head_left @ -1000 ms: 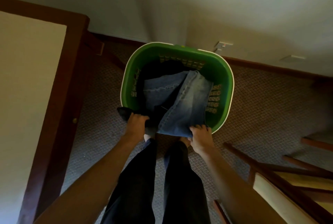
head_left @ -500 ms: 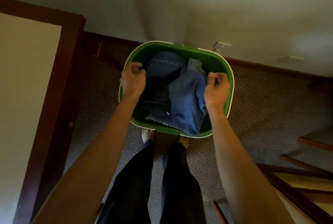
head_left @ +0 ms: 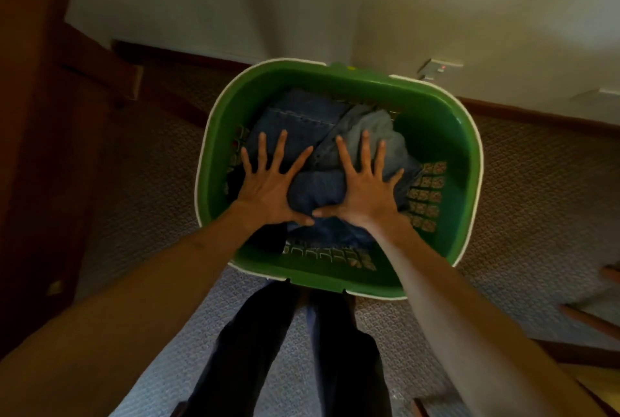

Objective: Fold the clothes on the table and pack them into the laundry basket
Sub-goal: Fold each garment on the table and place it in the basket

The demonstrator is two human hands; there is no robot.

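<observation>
1. Two hands, left hand (head_left: 270, 187) and right hand (head_left: 364, 190), lie flat with fingers spread on folded jeans (head_left: 315, 151) inside the green laundry basket (head_left: 436, 135).
2. Judgement: press evenly, palms down, so the folds settle below the rim without shifting.

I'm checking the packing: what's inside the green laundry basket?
Folded blue jeans, pressed flat by the left hand and right hand, inside the laundry basket. Whatever lies beneath the denim is covered.

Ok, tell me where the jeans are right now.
In the head view the jeans lie inside the green laundry basket on the carpet, pressed flat under the left hand and right hand.
</observation>
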